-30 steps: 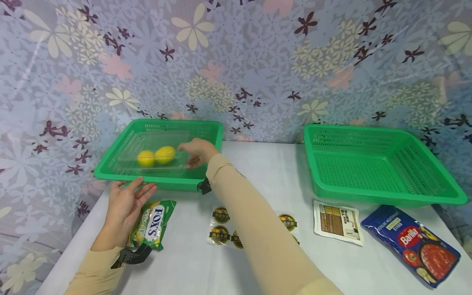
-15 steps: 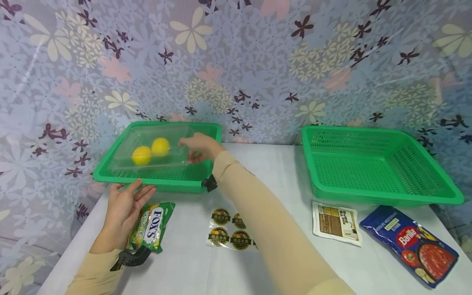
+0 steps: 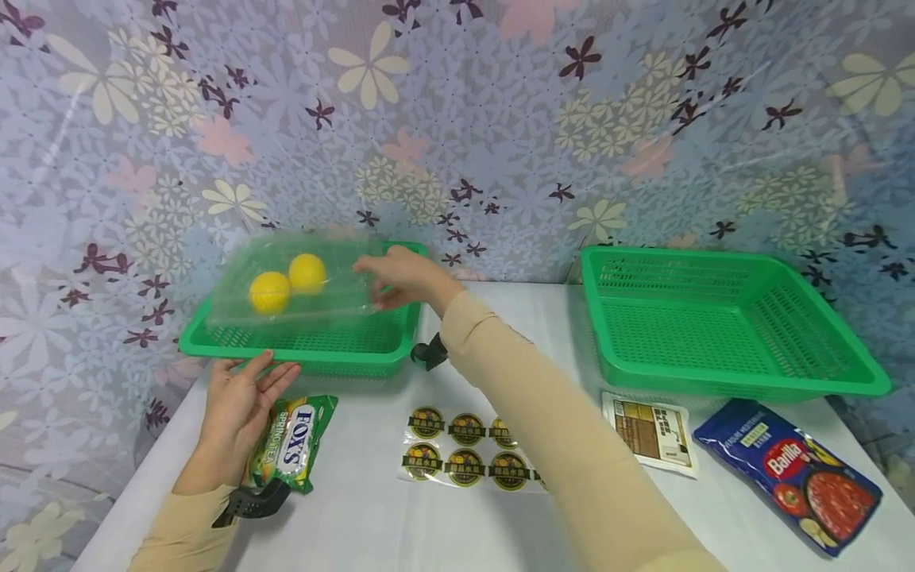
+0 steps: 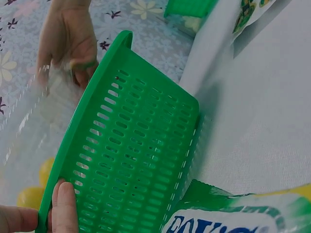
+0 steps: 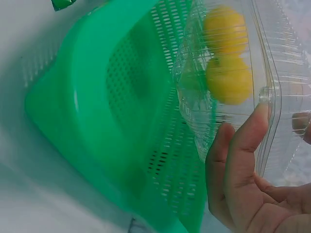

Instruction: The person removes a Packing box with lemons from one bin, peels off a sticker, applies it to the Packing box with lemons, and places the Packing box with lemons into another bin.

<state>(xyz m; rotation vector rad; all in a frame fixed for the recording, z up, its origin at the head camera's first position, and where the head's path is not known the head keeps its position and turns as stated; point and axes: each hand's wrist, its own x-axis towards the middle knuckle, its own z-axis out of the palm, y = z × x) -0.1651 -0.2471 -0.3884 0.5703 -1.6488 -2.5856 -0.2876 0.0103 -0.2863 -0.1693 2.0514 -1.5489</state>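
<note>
Over the left basket [image 3: 343, 359], at the far-left corner of the worktop [image 3: 372, 524]: box [image 3: 339, 295], two yellow fruits [image 3: 270, 292] inside | right hand [image 3: 409, 278]: fingers pinch its right edge | left hand [image 3: 239, 393]: fingers pinch basket's near rim | likely light, flexible, slick; best held by stiffer edge; fruits may roll

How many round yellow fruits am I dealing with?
2: one round yellow fruit left, another right in head view, both inside the clear plastic container the right hand holds.
</note>
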